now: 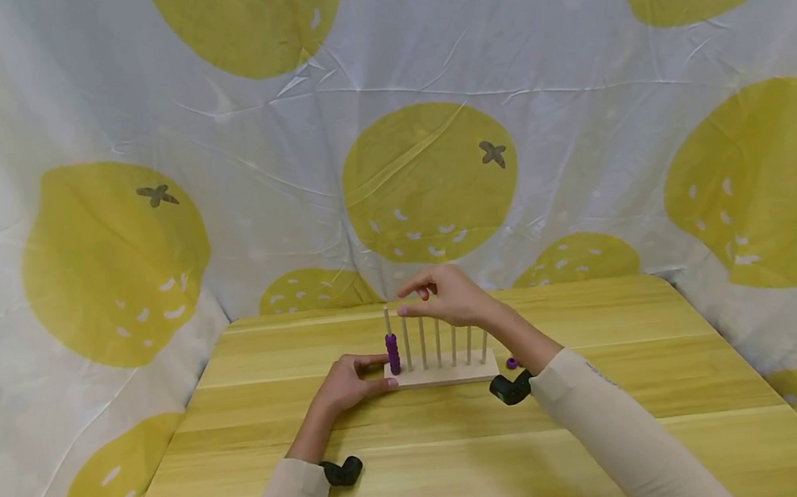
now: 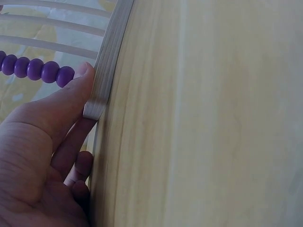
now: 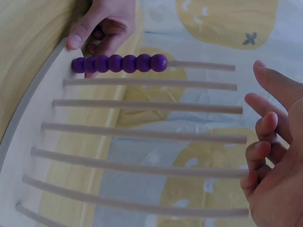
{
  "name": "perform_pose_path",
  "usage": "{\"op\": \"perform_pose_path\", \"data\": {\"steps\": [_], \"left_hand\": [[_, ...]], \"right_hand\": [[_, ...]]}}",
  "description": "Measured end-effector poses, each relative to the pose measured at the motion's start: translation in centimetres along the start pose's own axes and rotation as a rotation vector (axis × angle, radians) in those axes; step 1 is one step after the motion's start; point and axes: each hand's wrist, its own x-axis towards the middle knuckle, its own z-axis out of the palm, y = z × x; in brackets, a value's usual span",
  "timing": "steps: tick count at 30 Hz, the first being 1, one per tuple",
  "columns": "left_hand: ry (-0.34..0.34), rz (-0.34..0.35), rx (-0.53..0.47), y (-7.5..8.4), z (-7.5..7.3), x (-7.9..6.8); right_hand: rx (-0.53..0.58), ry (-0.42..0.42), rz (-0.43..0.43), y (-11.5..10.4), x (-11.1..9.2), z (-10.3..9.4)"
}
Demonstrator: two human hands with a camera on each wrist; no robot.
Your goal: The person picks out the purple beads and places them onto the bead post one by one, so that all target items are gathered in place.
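A wooden peg rack [image 1: 448, 374] stands on the table, with a row of thin upright pegs on a flat base. Several purple beads [image 3: 129, 63] are stacked on its leftmost peg, and the top of that peg stays bare. My left hand [image 1: 343, 384] holds the left end of the base between thumb and fingers, beside the lowest bead. Above the pegs, near the top of the beaded one, is my right hand [image 1: 450, 296]. Its fingers are loosely bent and thumb and index stand apart, with nothing between them.
A purple bead [image 1: 512, 363] lies on the table [image 1: 422, 473] just right of the rack, partly near the right forearm. Black wrist devices [image 1: 343, 471] sit on both wrists. Behind the table hangs a white cloth [image 1: 275, 188] with yellow fruit prints.
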Motion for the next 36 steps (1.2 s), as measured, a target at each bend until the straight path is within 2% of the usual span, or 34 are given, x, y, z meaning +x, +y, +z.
{"op": "perform_pose_path", "data": {"steps": [10,18,28,36], "left_hand": [[0.021,0.008,0.022,0.1,0.0,-0.1],[0.013,0.012,0.023,-0.1,-0.1,-0.1],[0.007,0.014,0.014,0.1,0.0,0.0],[0.002,0.017,0.019,0.1,0.0,0.0]], "right_hand": [[-0.033,0.056,0.019,1.5,-2.2,-2.0],[0.021,0.081,0.046,3.3,-4.8,-4.0],[0.028,0.102,0.094,6.7,-8.7,-6.5],[0.021,0.137,0.14,9.3,-11.2,-7.0]]}}
